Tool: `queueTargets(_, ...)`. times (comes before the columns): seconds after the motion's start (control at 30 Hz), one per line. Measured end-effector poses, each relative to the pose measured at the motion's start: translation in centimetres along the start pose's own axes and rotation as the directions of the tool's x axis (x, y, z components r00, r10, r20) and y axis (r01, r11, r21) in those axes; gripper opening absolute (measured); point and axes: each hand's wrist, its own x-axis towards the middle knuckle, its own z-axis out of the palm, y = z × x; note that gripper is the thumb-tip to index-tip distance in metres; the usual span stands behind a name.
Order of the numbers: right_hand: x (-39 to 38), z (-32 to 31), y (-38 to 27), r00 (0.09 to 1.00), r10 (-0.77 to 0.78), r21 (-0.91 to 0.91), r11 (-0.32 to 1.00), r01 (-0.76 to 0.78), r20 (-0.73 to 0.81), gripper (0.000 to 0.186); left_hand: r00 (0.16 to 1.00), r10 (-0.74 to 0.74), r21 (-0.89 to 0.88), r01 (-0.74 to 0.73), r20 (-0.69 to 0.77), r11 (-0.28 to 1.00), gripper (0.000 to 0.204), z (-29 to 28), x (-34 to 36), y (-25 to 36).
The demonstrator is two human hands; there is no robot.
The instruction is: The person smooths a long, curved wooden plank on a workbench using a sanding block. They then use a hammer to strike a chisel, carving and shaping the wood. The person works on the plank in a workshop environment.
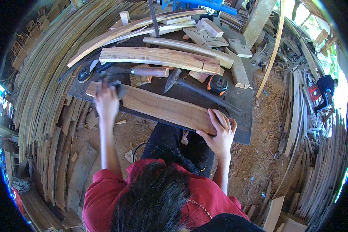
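From my remote seat I see the long, flat brown wooden board lying along the near edge of the dark flat-topped table, its long axis running left to right and slanting toward the body. The right hand is nearest, fingers wide on the board's right end; the left hand blurs over the other end beside a dark object, its grip unclear to me. The board looks fine-grained, gently wavy-edged
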Motion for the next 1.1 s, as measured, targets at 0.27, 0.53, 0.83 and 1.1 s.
queueTargets(0.27, -0.2, -0.3, 0.1, 1.000, 0.021, -0.048, 0.999, -0.020, 0.016, 0.072, 0.959, 0.269, -0.116, -0.278, -0.085, 0.954, 0.030, -2.1, -5.3, 8.5)
queueTargets(0.53, -0.1, -0.2, 0.0, 1.000, 0.011, -0.001, 1.000, -0.011, 0.011, 0.072, 0.987, -0.161, 0.068, 0.160, 0.004, 0.985, 0.047, 0.3, 3.1, -5.2)
queueTargets(0.83, -0.2, -0.2, 0.3, 0.999, 0.035, -0.018, 0.999, -0.035, 0.011, 0.073, 0.987, 0.159, -0.114, -0.159, -0.007, 0.981, 0.044, -3.1, -6.7, 8.2)
queueTargets(1.1, 0.0, -0.2, 0.0, 1.000, 0.008, 0.006, 1.000, -0.008, -0.002, 0.073, 0.972, -0.198, 0.029, 0.196, 0.126, 0.980, 0.054, -1.4, 3.6, -3.5)
